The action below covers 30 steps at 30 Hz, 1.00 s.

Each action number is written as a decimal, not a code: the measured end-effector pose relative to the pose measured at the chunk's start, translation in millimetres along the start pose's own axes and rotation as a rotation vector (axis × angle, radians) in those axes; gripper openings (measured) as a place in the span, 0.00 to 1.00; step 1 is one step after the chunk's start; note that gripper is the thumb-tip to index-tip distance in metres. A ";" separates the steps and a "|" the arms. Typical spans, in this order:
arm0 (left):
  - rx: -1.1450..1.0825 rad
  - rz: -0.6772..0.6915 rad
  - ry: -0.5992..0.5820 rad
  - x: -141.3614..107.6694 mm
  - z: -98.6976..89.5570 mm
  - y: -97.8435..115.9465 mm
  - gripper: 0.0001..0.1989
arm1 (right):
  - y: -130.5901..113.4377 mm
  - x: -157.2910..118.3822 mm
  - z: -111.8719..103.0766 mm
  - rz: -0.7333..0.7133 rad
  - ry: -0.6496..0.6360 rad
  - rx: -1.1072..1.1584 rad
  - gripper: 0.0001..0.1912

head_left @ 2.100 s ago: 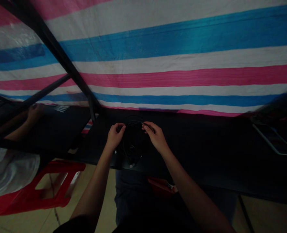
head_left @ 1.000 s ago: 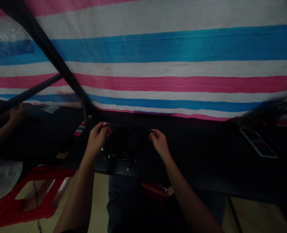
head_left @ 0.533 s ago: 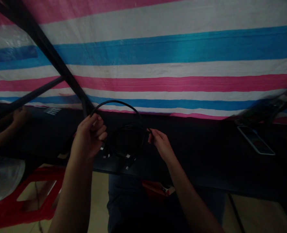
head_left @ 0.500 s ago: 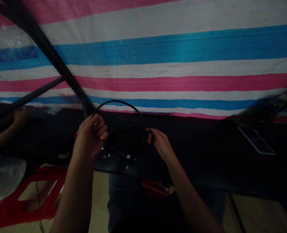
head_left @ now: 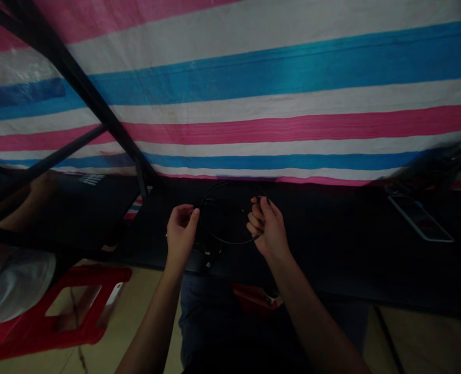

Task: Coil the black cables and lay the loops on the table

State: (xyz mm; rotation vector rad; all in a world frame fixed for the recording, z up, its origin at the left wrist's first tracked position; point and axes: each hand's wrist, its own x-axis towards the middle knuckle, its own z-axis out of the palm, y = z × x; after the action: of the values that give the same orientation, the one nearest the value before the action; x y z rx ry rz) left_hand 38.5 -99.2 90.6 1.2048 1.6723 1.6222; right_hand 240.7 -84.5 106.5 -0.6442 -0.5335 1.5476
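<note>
A thin black cable [head_left: 232, 242] forms a loop between my two hands, above the dark tabletop. My left hand [head_left: 182, 224] pinches it at the left side of the loop, thumb against fingers. On the right, my right hand [head_left: 267, 223] has its fingers curled round the cable. Below and beside my left hand lie more black cables with light metal connector ends [head_left: 208, 264]; the dim light hides most of their coils.
A phone [head_left: 421, 218] lies on the black table [head_left: 331, 249] to the right. At the left, a dark metal frame [head_left: 93, 104] slants across, and another person's arm [head_left: 29, 202] rests at the adjoining table. A red stool [head_left: 93, 332] stands below. Striped sheeting [head_left: 253, 93] hangs behind.
My left hand has moved right and down, and my right hand slightly right with its fingers now curled. The cable's high arc has become a smaller, lower loop between them.
</note>
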 end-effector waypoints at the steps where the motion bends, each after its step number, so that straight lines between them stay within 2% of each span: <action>1: 0.083 0.024 -0.013 -3.7 -4.6 -7.8 0.13 | -3.4 1.8 -2.3 0.014 0.016 0.026 0.16; 4: 0.337 0.115 -0.136 -18.2 -18.0 -30.5 0.15 | -9.1 7.2 -8.7 0.055 0.044 0.073 0.16; 7: 0.534 0.315 -0.285 -29.8 -26.4 -49.4 0.14 | -11.3 11.1 -13.5 0.084 0.064 0.107 0.15; 12: 0.630 0.568 -0.360 -26.9 -27.9 -67.2 0.11 | -20.9 14.5 -27.8 0.110 0.077 0.106 0.12; 14: 0.636 0.612 -0.332 -20.7 -26.6 -69.6 0.14 | -29.6 14.2 -38.2 0.132 0.041 0.106 0.12; 17: 0.627 0.610 -0.195 -11.5 -24.3 -70.9 0.20 | -47.9 8.4 -56.9 0.216 -0.042 0.107 0.13; 20: 0.619 0.599 -0.091 -5.7 -21.2 -72.5 0.21 | -69.1 -7.9 -76.0 0.327 -0.060 0.078 0.15; 25: 0.635 0.582 -0.069 -5.0 -14.3 -78.0 0.21 | -92.2 -48.2 -108.5 0.504 -0.001 -0.119 0.18; 28: 0.645 0.573 -0.072 -7.8 -9.9 -81.2 0.21 | -91.6 -63.6 -122.8 0.594 -0.005 -0.231 0.20; 30: 0.649 0.569 -0.087 -11.2 -6.9 -83.1 0.21 | -86.3 -67.0 -127.7 0.603 0.016 -0.290 0.21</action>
State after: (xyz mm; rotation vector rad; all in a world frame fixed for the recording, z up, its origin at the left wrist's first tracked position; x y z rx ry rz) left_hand 18.0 -103.3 9.2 2.1963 1.9867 1.2975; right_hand 392.7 -150.0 77.1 -1.1116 -0.5885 2.0417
